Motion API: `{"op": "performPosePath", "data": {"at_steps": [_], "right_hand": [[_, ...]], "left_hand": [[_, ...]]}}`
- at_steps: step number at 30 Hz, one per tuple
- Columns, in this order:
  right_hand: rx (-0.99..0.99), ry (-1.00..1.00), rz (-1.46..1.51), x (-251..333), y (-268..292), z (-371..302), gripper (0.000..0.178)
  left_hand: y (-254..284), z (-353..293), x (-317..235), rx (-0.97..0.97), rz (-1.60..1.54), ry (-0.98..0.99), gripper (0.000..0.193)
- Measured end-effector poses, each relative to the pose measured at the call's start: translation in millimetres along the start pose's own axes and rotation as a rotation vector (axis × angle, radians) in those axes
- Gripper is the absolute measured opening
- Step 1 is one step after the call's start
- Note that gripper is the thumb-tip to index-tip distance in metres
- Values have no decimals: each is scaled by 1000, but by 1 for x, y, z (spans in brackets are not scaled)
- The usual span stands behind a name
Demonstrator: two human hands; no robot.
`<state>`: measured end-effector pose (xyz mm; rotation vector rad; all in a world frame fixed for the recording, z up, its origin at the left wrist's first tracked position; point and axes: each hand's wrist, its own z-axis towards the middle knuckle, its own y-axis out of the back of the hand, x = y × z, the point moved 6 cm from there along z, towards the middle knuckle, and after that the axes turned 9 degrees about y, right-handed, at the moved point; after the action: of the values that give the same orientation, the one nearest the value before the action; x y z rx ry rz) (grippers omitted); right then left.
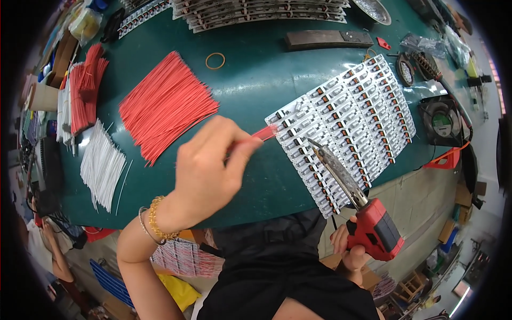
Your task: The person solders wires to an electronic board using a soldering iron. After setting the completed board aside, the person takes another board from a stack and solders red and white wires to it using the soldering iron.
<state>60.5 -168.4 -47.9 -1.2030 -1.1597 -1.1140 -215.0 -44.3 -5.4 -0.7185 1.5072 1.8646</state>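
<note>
Right hand: soldering iron diagonally forward-left

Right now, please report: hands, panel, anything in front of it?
Left hand: pinching red wires, ends at circuit board panel. Right hand: gripping red soldering gun. Gun partly covers panel.

Red wires, tilted soldering gun, white panel

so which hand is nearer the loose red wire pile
Left: the left hand is lower right of the red wires; the right hand holds the soldering gun farther right.
</note>
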Motion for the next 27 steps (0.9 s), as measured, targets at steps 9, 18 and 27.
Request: {"op": "performPosePath", "data": {"at_steps": [9, 18, 27], "right_hand": [[-22, -162, 26, -22, 19, -23, 47], [65, -31, -423, -20, 21, -16, 12], [-113, -247, -181, -42, 32, -37, 24]], "left_hand": [[-31, -12, 13, 106, -61, 76, 16], [-33, -12, 14, 102, -90, 56, 15], [-32, -12, 13, 162, -66, 117, 12]]}}
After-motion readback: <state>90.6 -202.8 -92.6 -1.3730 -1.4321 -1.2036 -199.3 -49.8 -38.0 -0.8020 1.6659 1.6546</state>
